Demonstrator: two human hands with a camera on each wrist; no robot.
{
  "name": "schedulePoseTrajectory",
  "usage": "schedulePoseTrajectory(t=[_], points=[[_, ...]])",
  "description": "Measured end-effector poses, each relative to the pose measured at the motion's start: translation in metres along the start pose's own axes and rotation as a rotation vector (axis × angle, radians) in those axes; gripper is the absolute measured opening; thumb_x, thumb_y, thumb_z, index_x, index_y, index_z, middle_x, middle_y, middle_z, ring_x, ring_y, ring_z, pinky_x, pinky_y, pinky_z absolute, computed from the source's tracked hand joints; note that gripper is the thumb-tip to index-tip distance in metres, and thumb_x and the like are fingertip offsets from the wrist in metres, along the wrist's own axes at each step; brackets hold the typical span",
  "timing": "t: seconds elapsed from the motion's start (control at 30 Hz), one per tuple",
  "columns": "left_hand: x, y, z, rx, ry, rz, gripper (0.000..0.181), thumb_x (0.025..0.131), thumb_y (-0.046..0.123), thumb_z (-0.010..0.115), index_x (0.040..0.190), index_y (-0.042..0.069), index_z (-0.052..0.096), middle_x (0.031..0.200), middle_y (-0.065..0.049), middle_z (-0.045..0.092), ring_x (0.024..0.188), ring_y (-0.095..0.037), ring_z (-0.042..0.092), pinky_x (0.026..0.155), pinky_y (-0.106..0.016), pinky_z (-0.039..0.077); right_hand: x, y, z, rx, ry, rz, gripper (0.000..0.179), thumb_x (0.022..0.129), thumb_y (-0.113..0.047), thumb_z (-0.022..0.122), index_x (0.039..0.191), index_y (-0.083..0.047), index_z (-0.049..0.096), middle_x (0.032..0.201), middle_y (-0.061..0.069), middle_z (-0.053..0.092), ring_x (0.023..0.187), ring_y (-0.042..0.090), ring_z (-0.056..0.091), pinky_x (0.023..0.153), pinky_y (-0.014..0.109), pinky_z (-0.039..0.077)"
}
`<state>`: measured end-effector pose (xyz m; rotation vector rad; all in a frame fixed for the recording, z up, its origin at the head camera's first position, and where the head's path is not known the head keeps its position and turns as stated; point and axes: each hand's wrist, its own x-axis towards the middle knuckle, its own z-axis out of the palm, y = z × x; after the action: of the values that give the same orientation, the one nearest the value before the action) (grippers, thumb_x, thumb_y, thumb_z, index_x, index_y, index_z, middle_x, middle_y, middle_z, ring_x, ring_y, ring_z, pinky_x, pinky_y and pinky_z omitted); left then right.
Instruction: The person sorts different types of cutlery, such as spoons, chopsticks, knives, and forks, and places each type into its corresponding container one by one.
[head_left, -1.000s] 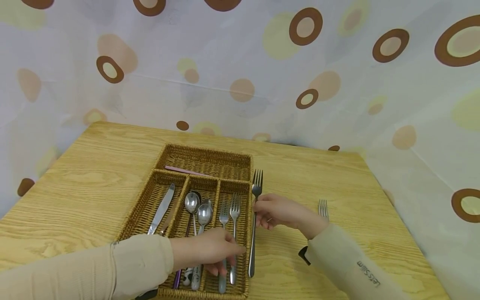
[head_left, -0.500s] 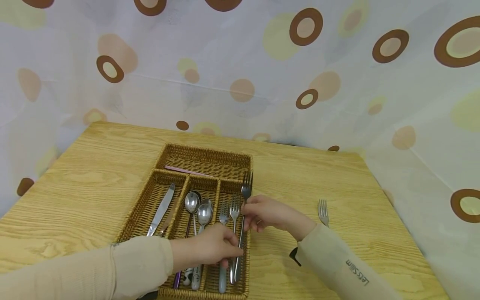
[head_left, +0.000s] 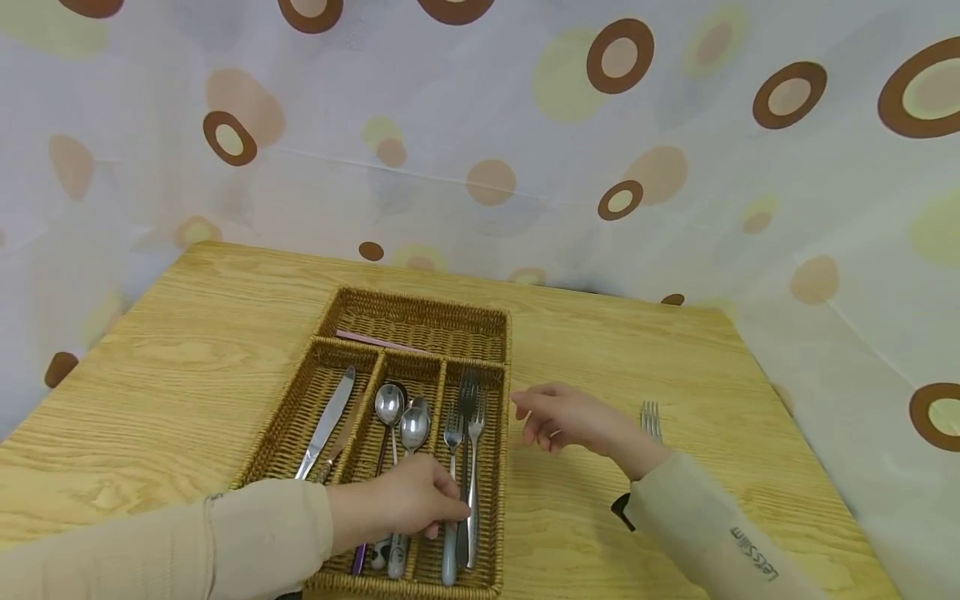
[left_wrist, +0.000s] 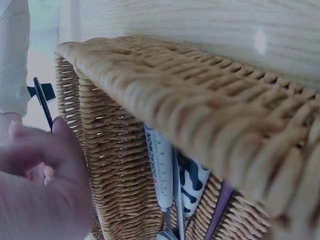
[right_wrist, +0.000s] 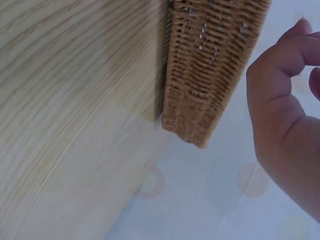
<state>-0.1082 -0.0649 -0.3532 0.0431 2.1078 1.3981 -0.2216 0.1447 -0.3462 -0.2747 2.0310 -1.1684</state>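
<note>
My left hand reaches over the wicker cutlery tray and pinches the handle of a dark fork in the right-hand compartment. In the left wrist view that dark handle sticks out past the fingers. Two more forks flank it: a pale-handled fork on the left and a silver fork on the right. Just outside the tray's right wall, my right hand has loosely bent fingers and holds nothing. The right wrist view has this hand beside the tray's wicker side.
Several spoons fill the middle compartment. A table knife lies in the left one, and pink chopsticks in the back one. Another fork rests on the wooden table, partly behind the right forearm. A patterned curtain hangs behind.
The right hand carried the dark fork leftward from beside the tray into the fork compartment, then let go and drew back right. The left hand took hold of the fork's handle.
</note>
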Motion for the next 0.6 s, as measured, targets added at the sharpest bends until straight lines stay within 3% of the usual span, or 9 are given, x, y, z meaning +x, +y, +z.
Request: schedulePoseTrajectory(t=[0.2, 0.3, 0.4, 0.53, 0.6], points=[[0.001, 0.007, 0.003, -0.051, -0.042, -0.085, 0.018, 0.090, 0.007, 0.058, 0.077, -0.003, 0.063, 0.048, 0.003, 0.049, 0.038, -0.001, 0.043, 0.040, -0.011, 0.037, -0.018, 0.016, -0.021, -0.016, 0.055, 0.012, 0.043, 0.098, -0.040, 0.044, 0.100, 0.003, 0.052, 0.066, -0.001, 0.059, 0.053, 0.009, 0.046, 0.051, 0.023, 0.041], [0.002, 0.009, 0.005, -0.075, -0.064, -0.129, 0.014, 0.091, 0.003, 0.055, 0.097, -0.008, 0.060, 0.049, 0.002, 0.049, 0.038, -0.001, 0.043, 0.041, -0.010, 0.039, -0.029, 0.032, -0.037, -0.059, 0.118, 0.034, 0.041, 0.097, -0.039, 0.046, 0.095, 0.001, 0.052, 0.067, -0.001, 0.058, 0.054, 0.009, 0.046, 0.051, 0.023, 0.040], [0.003, 0.011, 0.006, -0.078, -0.103, -0.189, 0.037, 0.092, 0.004, 0.053, 0.125, -0.011, 0.045, 0.052, -0.001, 0.052, 0.036, -0.002, 0.043, 0.040, -0.011, 0.040, -0.041, 0.051, -0.054, -0.149, 0.202, 0.062, 0.035, 0.097, -0.035, 0.048, 0.087, -0.002, 0.052, 0.067, 0.000, 0.057, 0.053, 0.009, 0.044, 0.049, 0.022, 0.039], [0.003, 0.013, 0.008, -0.073, -0.188, -0.231, 0.056, 0.091, 0.011, 0.053, 0.136, -0.013, 0.030, 0.085, -0.016, 0.065, 0.037, -0.005, 0.047, 0.041, -0.013, 0.045, -0.054, 0.078, -0.071, -0.314, 0.316, 0.121, 0.026, 0.095, -0.024, 0.052, 0.079, -0.004, 0.051, 0.063, 0.001, 0.054, 0.050, 0.009, 0.039, 0.046, 0.022, 0.035], [0.003, 0.013, 0.009, -0.076, -0.230, -0.234, 0.060, 0.091, 0.015, 0.054, 0.136, -0.015, 0.028, 0.109, -0.026, 0.059, 0.039, -0.006, 0.051, 0.044, -0.016, 0.049, -0.061, 0.089, -0.078, -0.392, 0.355, 0.160, 0.023, 0.094, -0.021, 0.053, 0.078, -0.004, 0.050, 0.062, 0.002, 0.053, 0.050, 0.010, 0.038, 0.046, 0.022, 0.033]])
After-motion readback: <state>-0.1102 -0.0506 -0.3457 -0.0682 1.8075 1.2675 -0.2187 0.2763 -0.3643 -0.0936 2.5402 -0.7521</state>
